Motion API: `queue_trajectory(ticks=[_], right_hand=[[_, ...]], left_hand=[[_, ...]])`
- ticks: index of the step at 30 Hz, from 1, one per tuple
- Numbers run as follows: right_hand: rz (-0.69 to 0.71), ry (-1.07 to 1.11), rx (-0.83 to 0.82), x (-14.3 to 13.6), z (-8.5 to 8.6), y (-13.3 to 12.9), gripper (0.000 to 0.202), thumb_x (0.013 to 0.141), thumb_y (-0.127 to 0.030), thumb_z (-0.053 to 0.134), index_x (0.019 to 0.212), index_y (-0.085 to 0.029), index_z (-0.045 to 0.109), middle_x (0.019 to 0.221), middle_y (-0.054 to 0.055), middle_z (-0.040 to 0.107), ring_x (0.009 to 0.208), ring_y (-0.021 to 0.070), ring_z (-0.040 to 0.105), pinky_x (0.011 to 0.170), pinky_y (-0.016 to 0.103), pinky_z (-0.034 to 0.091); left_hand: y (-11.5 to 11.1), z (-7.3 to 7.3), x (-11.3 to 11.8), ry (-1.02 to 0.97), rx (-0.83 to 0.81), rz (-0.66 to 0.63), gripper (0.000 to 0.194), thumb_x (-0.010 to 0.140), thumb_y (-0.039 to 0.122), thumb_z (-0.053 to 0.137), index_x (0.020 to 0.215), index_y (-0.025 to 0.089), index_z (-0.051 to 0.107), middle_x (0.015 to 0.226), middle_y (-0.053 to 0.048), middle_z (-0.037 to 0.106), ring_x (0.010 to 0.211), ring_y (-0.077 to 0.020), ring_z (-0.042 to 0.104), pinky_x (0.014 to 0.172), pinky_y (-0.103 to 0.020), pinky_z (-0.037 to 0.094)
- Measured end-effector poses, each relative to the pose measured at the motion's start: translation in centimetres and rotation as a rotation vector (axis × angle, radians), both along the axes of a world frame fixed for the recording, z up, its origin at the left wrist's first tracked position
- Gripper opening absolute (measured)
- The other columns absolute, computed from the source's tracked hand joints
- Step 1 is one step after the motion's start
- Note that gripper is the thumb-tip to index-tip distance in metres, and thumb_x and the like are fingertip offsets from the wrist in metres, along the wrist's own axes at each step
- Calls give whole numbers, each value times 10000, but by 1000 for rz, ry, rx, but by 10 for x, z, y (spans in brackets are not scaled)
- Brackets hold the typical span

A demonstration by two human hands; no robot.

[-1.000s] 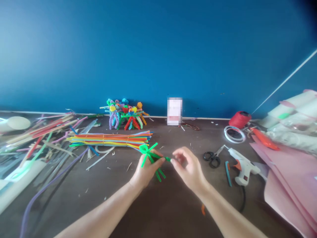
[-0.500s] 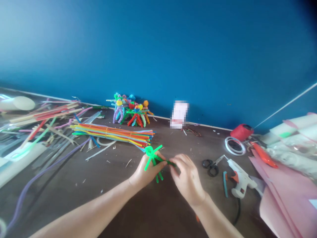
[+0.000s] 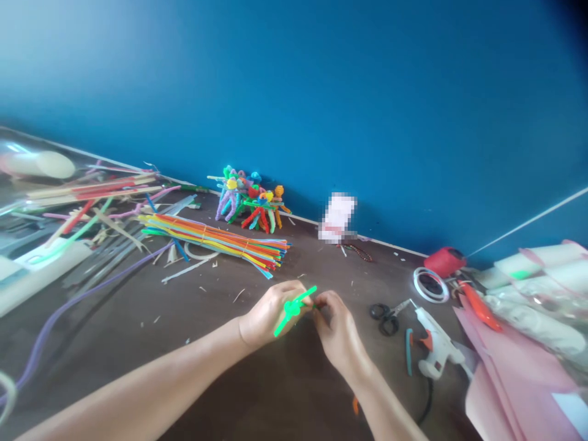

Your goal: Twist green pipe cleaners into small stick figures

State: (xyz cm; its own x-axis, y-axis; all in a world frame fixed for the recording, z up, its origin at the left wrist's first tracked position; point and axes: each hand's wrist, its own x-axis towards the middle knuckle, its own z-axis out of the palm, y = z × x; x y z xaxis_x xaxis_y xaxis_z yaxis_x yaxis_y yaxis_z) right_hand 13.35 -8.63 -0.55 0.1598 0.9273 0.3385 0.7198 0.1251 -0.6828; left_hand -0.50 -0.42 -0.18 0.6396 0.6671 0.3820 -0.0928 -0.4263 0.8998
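My left hand (image 3: 269, 313) is closed around a bright green pipe-cleaner figure (image 3: 291, 309). Two straight green arms stick out from its small looped head, slanting across my fingers. Most of the figure's lower part is hidden in the grip. Close beside it, my right hand (image 3: 339, 327) pinches with thumb and forefinger at the end of a green strand. Beyond both hands lies a bundle of coloured pipe cleaners (image 3: 215, 242). Several finished-looking pipe-cleaner figures (image 3: 252, 199) stand in a cluster against the wall.
On the right lie black-handled scissors (image 3: 386, 318), a white hot glue gun (image 3: 438, 343), a white ring (image 3: 430, 285), a red spool (image 3: 444, 262) and pink sheets (image 3: 509, 361). Loose strips and sticks (image 3: 87, 214) fill the left. A blue wall (image 3: 294, 92) bounds the table at the back.
The green figure has turned in my left hand, so its arms slant more and its legs no longer show. My hands have come closer together. The camera view has tilted slightly.
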Motion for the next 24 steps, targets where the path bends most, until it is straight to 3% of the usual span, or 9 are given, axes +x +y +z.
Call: queue_trajectory(ticks=[3,5,11,14,18,21,24], right_hand=[[19,-23,-24,1,-2,0,81,781,-116,448,756,-186,479,722,15,532,682,149,527,633,253,427],[27,-54,-43,1,-3,-1,73,792,-131,440,756,-184,475,722,18,531,674,151,522,629,259,424],[-3,-73,-108,2,-3,0,33,775,-160,485,790,-179,507,769,32,563,728,168,543,685,288,435],[13,-24,-98,2,-1,1,164,741,-164,538,905,-176,529,839,40,591,784,166,560,730,279,442],[-14,-119,-57,1,4,0,57,767,-199,511,790,-176,558,746,33,591,700,163,561,670,271,435],[-7,-203,-64,1,4,0,135,794,-206,468,684,-180,542,662,24,572,632,158,545,620,265,416],[-9,-201,-68,4,-1,2,146,805,-229,456,702,-179,547,686,40,586,658,172,556,635,276,423]], left_hand=[[1,-3,2,1,56,26,100,705,221,575,728,215,672,721,-61,593,645,-163,537,645,-252,403],[1,-6,3,12,10,38,92,696,210,581,728,211,668,707,-51,595,636,-161,537,636,-255,405],[6,-12,9,36,-369,68,71,623,194,634,692,180,643,622,-9,588,604,-143,529,589,-239,411],[9,-14,10,16,-494,87,98,602,195,647,693,162,634,620,-3,585,602,-134,523,592,-236,409],[10,-15,10,60,-456,81,118,593,215,654,689,151,631,621,-5,586,606,-132,519,600,-241,417],[10,-18,9,100,-429,19,157,586,238,667,699,134,634,606,-1,581,584,-120,507,598,-236,419],[11,-19,9,31,-471,-45,186,638,285,634,730,123,634,572,7,561,537,-100,483,562,-220,413]])
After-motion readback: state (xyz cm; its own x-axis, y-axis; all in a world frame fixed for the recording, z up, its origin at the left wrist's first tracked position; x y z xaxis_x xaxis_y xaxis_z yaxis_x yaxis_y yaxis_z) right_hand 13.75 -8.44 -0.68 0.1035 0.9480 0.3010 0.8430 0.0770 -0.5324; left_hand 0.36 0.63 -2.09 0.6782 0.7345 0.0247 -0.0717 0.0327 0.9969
